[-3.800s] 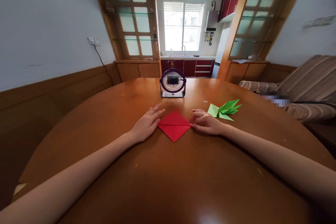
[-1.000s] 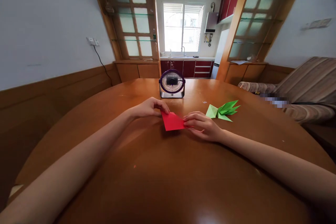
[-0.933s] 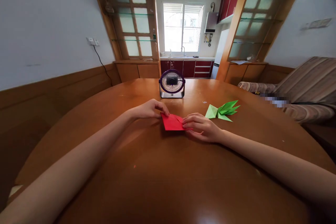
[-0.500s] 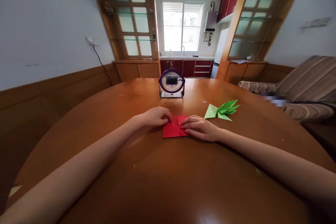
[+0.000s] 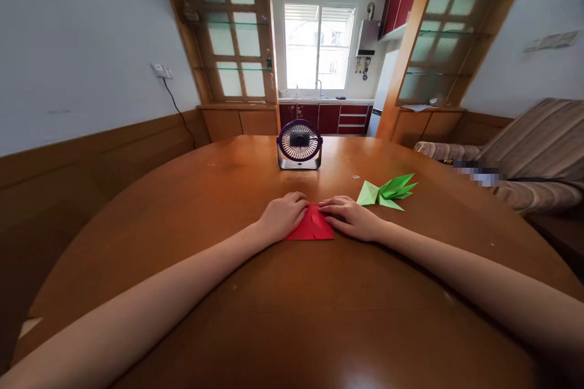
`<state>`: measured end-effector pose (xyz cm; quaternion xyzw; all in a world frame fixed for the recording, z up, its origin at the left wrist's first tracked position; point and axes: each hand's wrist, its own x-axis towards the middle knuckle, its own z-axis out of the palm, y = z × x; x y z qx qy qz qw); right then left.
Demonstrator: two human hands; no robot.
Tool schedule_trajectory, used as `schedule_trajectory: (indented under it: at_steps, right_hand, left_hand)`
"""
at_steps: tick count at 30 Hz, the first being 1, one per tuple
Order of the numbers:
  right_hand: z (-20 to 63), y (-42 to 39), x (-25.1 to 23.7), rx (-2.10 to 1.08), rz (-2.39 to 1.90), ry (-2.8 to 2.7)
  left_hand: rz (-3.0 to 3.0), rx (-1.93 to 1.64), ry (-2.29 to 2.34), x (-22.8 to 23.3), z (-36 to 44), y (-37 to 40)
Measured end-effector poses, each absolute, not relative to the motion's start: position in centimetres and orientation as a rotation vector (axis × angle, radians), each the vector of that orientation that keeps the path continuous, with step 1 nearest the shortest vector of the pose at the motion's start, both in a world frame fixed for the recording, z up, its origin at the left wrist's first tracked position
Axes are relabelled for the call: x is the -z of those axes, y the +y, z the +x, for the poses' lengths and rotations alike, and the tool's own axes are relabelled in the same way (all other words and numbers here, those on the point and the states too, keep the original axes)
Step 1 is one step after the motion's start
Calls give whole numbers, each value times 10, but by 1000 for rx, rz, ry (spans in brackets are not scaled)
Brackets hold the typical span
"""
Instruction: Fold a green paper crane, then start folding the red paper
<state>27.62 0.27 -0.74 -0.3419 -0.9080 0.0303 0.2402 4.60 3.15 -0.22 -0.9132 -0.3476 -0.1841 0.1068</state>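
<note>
Here the left hand [image 5: 283,216] and right hand [image 5: 349,217] lie palm-down with fingers spread, gripping nothing, pressing the red paper [image 5: 312,226] flat on the table [image 5: 292,316], just nearer than the small fan [image 5: 300,144].

Bare brown wooden table [image 5: 292,310] lies open on the near side and far left. Beyond the hands, a small purple desk fan [image 5: 300,144] stands upright. A folded green paper figure [image 5: 385,192] occupies the right.
</note>
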Motion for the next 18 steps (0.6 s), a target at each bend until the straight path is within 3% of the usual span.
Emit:
schedule_trajectory:
  at_steps: [18]
  right_hand:
    - [276,-4,1,182,-804,-2561]
  left_hand:
    - [-2882,386,-667,-6,-10,17]
